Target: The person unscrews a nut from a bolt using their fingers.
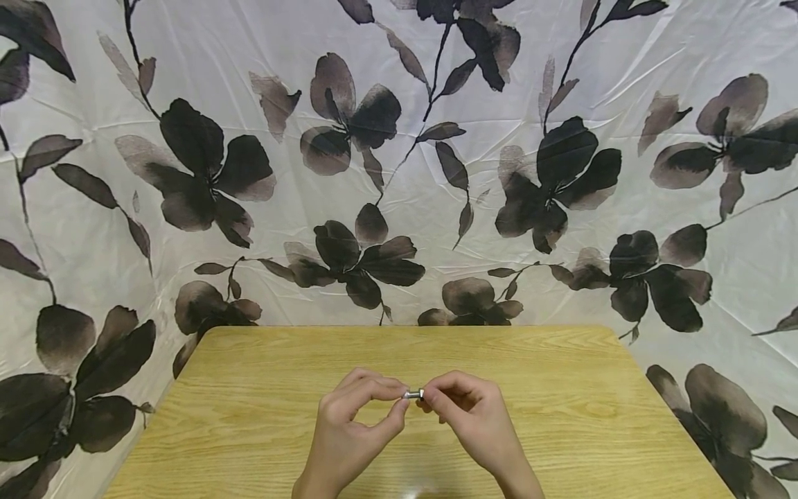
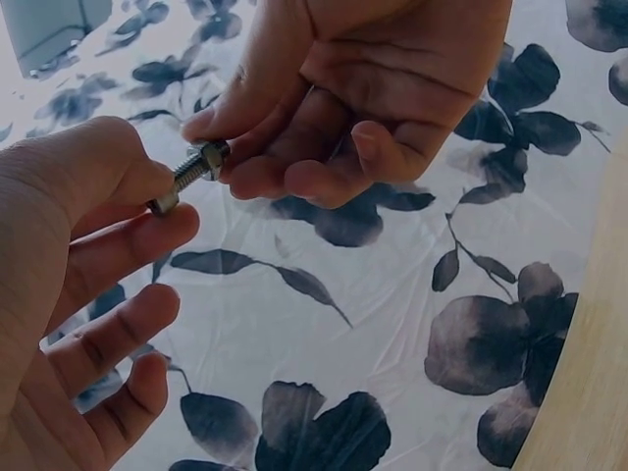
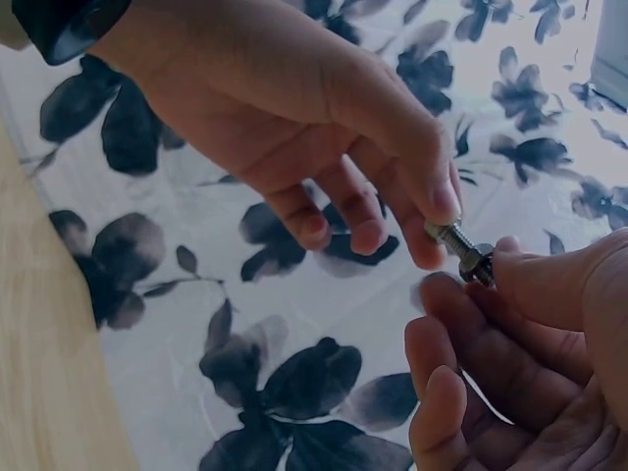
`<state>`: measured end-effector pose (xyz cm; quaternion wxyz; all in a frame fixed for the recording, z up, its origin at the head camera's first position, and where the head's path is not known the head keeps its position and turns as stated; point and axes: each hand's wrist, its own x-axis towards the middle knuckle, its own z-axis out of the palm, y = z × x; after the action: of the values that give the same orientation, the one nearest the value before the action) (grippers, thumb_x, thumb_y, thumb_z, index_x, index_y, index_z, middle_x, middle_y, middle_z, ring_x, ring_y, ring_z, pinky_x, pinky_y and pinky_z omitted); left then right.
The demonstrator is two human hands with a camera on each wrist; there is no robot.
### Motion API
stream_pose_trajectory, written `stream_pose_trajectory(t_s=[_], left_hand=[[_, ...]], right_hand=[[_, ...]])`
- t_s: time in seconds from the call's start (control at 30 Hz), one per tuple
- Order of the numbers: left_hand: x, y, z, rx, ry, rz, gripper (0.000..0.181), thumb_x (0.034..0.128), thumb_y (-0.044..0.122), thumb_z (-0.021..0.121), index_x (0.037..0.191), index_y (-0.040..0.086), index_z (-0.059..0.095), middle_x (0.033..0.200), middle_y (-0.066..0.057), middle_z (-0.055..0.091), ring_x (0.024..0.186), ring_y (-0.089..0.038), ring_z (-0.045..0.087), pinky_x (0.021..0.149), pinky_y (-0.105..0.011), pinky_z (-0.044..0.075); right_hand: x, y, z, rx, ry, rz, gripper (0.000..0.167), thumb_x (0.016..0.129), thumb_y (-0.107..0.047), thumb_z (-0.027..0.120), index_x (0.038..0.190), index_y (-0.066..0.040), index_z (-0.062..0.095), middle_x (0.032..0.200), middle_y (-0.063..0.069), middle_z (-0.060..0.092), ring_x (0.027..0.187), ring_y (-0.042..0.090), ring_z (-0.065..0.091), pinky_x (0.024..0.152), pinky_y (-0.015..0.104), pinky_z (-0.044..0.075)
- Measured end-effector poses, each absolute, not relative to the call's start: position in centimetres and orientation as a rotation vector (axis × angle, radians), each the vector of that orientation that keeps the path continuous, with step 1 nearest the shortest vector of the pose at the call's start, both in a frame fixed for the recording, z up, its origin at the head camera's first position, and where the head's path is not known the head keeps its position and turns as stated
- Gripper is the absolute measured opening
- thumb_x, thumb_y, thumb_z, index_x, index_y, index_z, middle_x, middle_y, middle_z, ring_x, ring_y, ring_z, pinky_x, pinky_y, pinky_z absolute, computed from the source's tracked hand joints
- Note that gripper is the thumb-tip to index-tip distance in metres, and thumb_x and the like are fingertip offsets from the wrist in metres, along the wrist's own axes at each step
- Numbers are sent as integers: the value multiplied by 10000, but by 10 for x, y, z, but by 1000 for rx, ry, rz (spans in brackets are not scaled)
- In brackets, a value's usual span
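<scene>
Above the table a small metal bolt spans the gap between the two hands. My left hand pinches its head end between thumb and fingertips. In the left wrist view the bare threaded shank shows between the hands. A hex nut sits around the shank towards its far end. My right hand pinches that end at the nut with thumb and index finger, its other fingers loosely curled. The right wrist view shows the nut against the right thumb tip, which partly covers that end.
Beneath both hands lies a light wood-grain table with rounded far corners. Behind it and at both sides hangs a white cloth with dark flowers. A dark band circles the left wrist.
</scene>
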<state>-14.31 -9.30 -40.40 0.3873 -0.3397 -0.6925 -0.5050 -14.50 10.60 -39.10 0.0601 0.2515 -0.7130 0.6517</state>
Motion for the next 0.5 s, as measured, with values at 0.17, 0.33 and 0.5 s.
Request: stream_pose_trajectory(t_s=[0.17,0.33,0.5], left_hand=[[-143,-94,-403,-862,-1774,-1291,341,707,-116,831,948,120,774,901,-36,777,850,-158,698,796,-183,583],[-143,-95,-403,-857,-1796,-1268,325,751,-79,833,1022,96,794,903,-36,789,842,-146,695,778,-177,578],[-142,-95,-402,-858,-1805,-1254,317,766,-67,833,1034,97,801,918,-37,796,846,-155,703,775,-183,577]], right_hand=[[-145,107,-392,797,-2127,1985,72,979,-45,678,996,-28,747,880,95,751,774,94,677,625,255,565],[-145,108,-393,796,-2123,1977,59,959,-33,702,997,-32,746,890,9,743,751,65,641,635,259,571],[-145,107,-394,773,-2096,2005,73,934,-17,728,1003,-35,744,921,-40,738,806,73,677,703,280,601]])
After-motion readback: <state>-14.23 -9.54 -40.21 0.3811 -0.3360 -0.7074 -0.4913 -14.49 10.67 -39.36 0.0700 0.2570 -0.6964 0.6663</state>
